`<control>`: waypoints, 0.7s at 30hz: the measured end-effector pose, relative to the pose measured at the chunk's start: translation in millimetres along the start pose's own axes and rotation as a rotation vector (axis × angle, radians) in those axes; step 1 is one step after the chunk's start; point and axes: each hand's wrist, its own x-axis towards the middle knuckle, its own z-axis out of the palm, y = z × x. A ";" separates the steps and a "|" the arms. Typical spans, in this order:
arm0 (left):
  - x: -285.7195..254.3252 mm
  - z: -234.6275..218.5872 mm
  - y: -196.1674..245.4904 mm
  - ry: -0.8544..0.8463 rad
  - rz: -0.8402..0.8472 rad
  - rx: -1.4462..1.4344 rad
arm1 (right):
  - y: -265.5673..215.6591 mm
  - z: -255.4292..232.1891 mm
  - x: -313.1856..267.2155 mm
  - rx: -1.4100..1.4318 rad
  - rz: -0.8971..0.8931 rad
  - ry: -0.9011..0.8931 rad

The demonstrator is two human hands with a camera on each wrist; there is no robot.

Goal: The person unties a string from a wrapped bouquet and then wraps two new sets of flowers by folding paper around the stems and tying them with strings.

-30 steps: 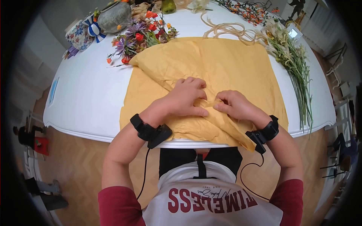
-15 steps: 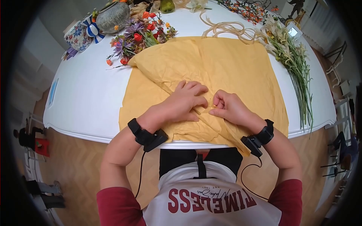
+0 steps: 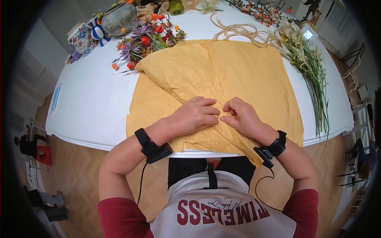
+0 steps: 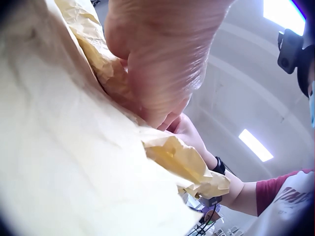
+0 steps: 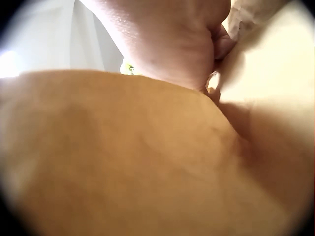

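Creased yellow paper [image 3: 262, 75] lies folded over itself near the table's front edge. The left hand [image 3: 194, 115] rests on its gathered folds with fingers bent over the paper, gripping it. Close to its right, the right hand [image 3: 246, 117] pinches the gathered paper between thumb and curled fingers. In the left wrist view the paper [image 4: 59, 128] covers the left side beside the left hand [image 4: 157, 59]. The right wrist view has paper [image 5: 123, 147] in front of the right hand [image 5: 167, 44], hiding most of the fingertips.
Colourful flowers [image 3: 145, 39] lie behind the paper at left, near a grey vase [image 3: 119, 19] and a floral container [image 3: 82, 39]. Long-stemmed pale flowers [image 3: 305, 59] lie at right. Tan ribbon or cord [image 3: 242, 31] curls at the back of the white table [image 3: 91, 95].
The left hand has moved down and toward the table's front edge, its fingers drawing closer together over the folds. The right hand has shifted slightly left and down along the gathered paper.
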 end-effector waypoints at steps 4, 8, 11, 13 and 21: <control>4.3 -3.7 -2.6 -0.024 -0.004 -0.069 | 5.5 1.5 0.7 0.027 -0.068 0.016; 6.3 -12.8 0.9 -0.022 -0.028 -0.129 | 6.8 1.1 0.3 0.002 -0.071 0.013; 8.6 -13.3 7.0 0.000 -0.092 -0.109 | 3.0 2.2 -1.1 0.003 -0.070 0.049; 4.8 -8.8 2.1 -0.014 -0.032 -0.060 | -4.8 -2.7 -2.3 -0.034 0.040 -0.015; 3.6 -4.5 -3.9 0.021 0.032 -0.037 | 2.9 -0.6 2.5 -0.056 -0.088 -0.032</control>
